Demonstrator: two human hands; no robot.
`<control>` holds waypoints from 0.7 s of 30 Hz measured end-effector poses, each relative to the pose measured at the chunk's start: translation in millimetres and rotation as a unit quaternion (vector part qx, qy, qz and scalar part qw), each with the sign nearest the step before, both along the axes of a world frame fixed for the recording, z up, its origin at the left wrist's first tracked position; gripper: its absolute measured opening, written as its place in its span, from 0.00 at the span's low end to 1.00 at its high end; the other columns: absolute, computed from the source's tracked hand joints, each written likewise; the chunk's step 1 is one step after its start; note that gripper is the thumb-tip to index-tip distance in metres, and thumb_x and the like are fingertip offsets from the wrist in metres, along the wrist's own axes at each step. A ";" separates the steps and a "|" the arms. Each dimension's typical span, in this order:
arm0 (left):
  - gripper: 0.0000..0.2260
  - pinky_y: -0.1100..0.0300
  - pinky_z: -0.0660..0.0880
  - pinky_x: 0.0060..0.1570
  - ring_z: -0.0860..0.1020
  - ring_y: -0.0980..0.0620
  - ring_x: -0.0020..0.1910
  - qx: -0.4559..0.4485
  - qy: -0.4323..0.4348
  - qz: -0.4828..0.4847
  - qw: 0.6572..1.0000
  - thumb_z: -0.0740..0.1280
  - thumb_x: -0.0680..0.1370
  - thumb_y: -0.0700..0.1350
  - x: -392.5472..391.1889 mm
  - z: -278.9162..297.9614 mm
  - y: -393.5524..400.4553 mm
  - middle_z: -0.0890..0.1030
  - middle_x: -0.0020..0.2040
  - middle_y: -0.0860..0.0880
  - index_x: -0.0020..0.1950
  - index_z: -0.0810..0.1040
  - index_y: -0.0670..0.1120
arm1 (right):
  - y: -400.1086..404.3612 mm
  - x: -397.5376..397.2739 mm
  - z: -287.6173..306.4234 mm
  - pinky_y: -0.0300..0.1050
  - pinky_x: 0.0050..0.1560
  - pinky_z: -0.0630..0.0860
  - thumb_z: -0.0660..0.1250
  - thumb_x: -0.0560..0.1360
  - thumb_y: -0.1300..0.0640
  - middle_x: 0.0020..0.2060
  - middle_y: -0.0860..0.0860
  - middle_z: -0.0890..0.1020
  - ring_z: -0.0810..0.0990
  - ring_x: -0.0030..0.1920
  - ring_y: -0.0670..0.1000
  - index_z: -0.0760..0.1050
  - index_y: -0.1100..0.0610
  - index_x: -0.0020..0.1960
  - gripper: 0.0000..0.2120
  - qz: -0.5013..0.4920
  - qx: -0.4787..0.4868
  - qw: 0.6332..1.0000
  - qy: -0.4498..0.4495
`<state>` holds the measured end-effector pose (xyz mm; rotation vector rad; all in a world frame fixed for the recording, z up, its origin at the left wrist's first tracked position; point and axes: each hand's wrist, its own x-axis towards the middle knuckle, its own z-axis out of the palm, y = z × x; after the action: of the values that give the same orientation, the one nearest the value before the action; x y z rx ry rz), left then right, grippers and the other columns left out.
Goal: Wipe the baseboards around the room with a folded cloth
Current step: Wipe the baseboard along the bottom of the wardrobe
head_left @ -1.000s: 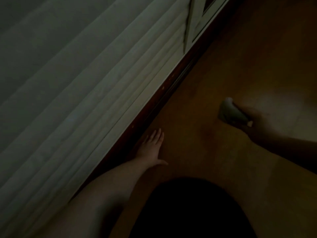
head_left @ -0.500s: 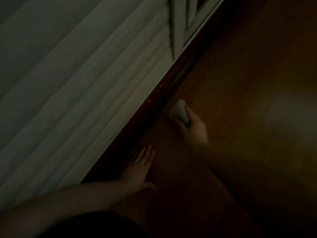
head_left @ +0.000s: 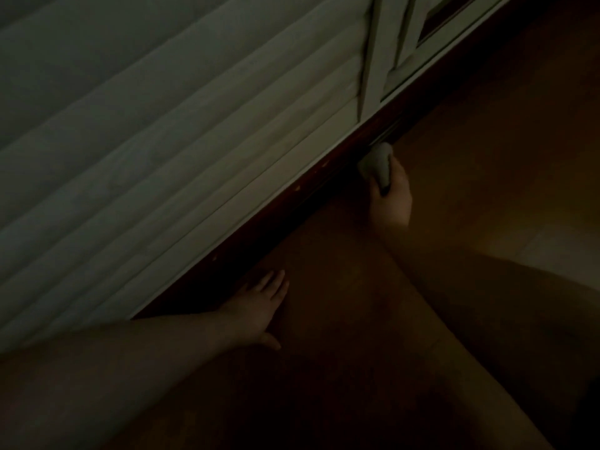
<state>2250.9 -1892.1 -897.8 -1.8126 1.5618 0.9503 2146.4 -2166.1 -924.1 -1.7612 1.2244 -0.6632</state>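
Head view, dim light: the right hand (head_left: 391,198), toward one o'clock, has its fingers curled round a pale, bunched folded cloth (head_left: 378,165) whose tip touches the dark reddish-brown wooden baseboard (head_left: 292,209) under the pale ribbed wall panel (head_left: 162,141). Toward seven o'clock, the left hand (head_left: 256,311) lies flat with straight fingers on the brown wooden floor (head_left: 470,190), just beside the same baseboard and holding nothing.
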 end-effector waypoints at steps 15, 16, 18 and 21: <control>0.45 0.42 0.45 0.77 0.35 0.50 0.78 -0.135 -0.031 0.189 0.972 0.58 0.76 0.69 -37.3 -31.6 17.7 0.30 0.78 0.50 0.80 0.36 0.48 | 8.3 27.0 5.7 0.45 0.71 0.66 0.64 0.81 0.53 0.74 0.54 0.68 0.68 0.72 0.55 0.60 0.50 0.79 0.28 -0.004 0.045 0.999 -0.005; 0.45 0.41 0.46 0.76 0.35 0.50 0.78 -0.146 -0.043 0.209 0.966 0.57 0.77 0.69 -42.8 -33.6 16.0 0.31 0.78 0.50 0.80 0.36 0.48 | 18.3 29.6 9.7 0.46 0.72 0.66 0.64 0.81 0.53 0.74 0.55 0.68 0.69 0.72 0.55 0.60 0.52 0.79 0.28 0.022 0.030 0.999 0.003; 0.46 0.39 0.45 0.76 0.36 0.49 0.78 -0.160 -0.049 0.254 0.953 0.57 0.76 0.70 -49.8 -38.6 11.4 0.31 0.79 0.49 0.80 0.35 0.47 | 43.8 29.2 13.6 0.47 0.74 0.64 0.64 0.80 0.56 0.75 0.54 0.67 0.67 0.73 0.54 0.60 0.54 0.78 0.29 0.075 0.009 0.997 0.007; 0.51 0.40 0.44 0.76 0.37 0.49 0.79 -0.165 -0.045 0.289 0.942 0.59 0.72 0.74 -45.5 -45.6 9.4 0.33 0.79 0.49 0.79 0.34 0.48 | 89.8 23.1 11.7 0.40 0.72 0.60 0.66 0.79 0.60 0.75 0.55 0.67 0.67 0.73 0.54 0.60 0.55 0.78 0.30 0.143 0.000 0.990 0.006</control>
<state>2205.4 -1882.8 -943.4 -2.6012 1.1959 0.8625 2169.5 -2076.3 -912.4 -1.8954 0.9543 -0.4850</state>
